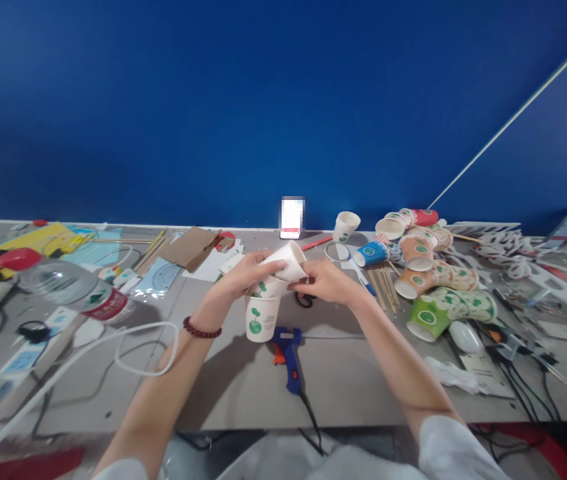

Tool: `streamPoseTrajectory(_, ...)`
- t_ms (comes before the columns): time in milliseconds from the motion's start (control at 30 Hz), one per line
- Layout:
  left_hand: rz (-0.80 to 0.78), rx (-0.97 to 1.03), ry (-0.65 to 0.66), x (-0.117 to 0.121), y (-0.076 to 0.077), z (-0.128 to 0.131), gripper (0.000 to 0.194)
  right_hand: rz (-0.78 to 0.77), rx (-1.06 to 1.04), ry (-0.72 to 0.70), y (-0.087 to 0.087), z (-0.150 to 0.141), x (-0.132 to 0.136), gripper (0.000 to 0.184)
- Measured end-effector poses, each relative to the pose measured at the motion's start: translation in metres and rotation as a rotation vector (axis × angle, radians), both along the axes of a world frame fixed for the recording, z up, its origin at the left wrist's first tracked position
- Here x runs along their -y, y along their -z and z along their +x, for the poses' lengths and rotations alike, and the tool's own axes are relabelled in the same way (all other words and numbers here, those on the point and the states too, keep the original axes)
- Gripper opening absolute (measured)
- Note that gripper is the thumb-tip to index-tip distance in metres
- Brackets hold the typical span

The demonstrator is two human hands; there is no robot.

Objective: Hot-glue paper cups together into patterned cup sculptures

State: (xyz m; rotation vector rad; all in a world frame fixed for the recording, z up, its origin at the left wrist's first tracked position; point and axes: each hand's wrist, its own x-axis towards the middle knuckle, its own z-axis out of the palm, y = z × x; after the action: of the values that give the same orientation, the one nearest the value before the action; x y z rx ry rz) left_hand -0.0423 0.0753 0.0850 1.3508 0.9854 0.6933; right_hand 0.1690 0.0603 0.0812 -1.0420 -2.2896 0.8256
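Note:
White paper cups with green leaf prints are joined end to end between my hands. The lowest paper cup (262, 321) hangs upright, and the top paper cup (289, 259) leans with its mouth toward the upper right. My left hand (247, 272) is closed round the upper cups, its thumb across the side of the top one. At the rim of the top cup, my right hand (329, 280) pinches the edge; some of its fingertips are hidden. Below the cups lies a blue glue gun (292, 363) with an orange trigger, its cord running to the table's front edge.
A phone (292, 217) leans against the blue wall. Another white cup (346, 227) stands at the back. Several coloured cups (426, 313) and thin wooden sticks (384, 291) lie to the right. On the left are a plastic bottle (76, 288), cardboard (190, 248) and a white cable (177, 343).

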Motion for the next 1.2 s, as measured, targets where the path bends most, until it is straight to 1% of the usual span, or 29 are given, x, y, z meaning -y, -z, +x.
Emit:
streamPoseTrajectory(233, 0.075, -0.036, 0.054, -0.0004, -0.0015, -0.0025, 0.051, -0.001, 0.019, 0.000, -0.0015, -0.0007, 0.0022, 0.021)
streamPoseTrajectory(400, 0.119, -0.063, 0.064, -0.0013, -0.0003, -0.0039, 0.049, -0.010, 0.044, 0.014, -0.0023, -0.0013, 0.0035, 0.024)
streamPoseTrajectory(533, 0.128, -0.082, 0.058, -0.0012, 0.0003, -0.0047, 0.047, -0.007, 0.042, 0.013, -0.0017, -0.0015, 0.0036, 0.022)
streamPoseTrajectory(700, 0.125, -0.092, 0.060, -0.0017, 0.0005, -0.0056, 0.048, -0.006, 0.041, 0.011, -0.0006, -0.0014, 0.0040, 0.026)
streamPoseTrajectory(933, 0.132, -0.098, 0.061, -0.0022, 0.0000, -0.0045, 0.053, -0.031, 0.042, 0.011, -0.0015, -0.0022, 0.0051, 0.026)
streamPoseTrajectory(1033, 0.144, -0.109, 0.070, -0.0024, 0.0003, -0.0053, 0.057, 0.005, 0.051, 0.006, 0.0000, -0.0017, 0.0034, 0.027)
streamPoseTrajectory(1100, 0.138, -0.103, 0.072, -0.0026, 0.0004, -0.0059, 0.057, 0.036, 0.060, -0.001, 0.0005, -0.0010, 0.0024, 0.026)
streamPoseTrajectory(1200, 0.126, -0.091, 0.074, -0.0027, 0.0002, -0.0062, 0.054, 0.031, 0.071, -0.033, -0.0007, 0.0000, 0.0023, 0.020)
